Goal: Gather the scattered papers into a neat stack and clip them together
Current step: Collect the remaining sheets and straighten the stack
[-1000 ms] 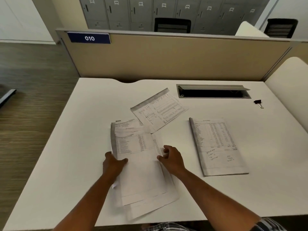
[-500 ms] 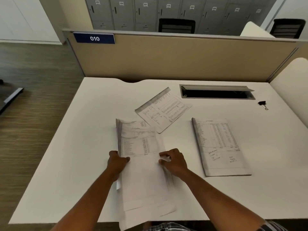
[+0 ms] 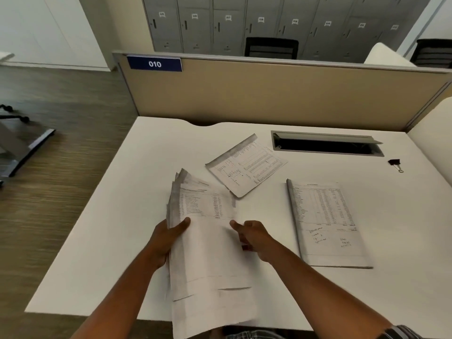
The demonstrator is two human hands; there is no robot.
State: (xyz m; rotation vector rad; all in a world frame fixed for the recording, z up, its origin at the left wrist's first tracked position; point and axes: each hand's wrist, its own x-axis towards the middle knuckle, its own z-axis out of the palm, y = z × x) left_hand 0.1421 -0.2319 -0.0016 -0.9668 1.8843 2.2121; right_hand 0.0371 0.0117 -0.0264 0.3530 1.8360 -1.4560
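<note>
The white rectangular desk (image 3: 97, 241) carries everything. The loose bundle of printed white paper sheets (image 3: 208, 253) is lifted off it, long axis running away from the person, pinched along its sides by left hand (image 3: 168, 238) and right hand (image 3: 254, 237). Right of the bundle lies a flat printed stack (image 3: 325, 223), nearer the right hand; beyond the bundle, a skewed printed sheet (image 3: 247, 165); far right of it, the small black binder clip (image 3: 395, 163).

I see a white desk (image 3: 97, 241), tan partition (image 3: 269, 94), grey lockers (image 3: 244, 23), wood-look floor (image 3: 61, 167).

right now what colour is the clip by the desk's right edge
Black body with silver wire handles: the binder clip, seen in the head view.
</note>
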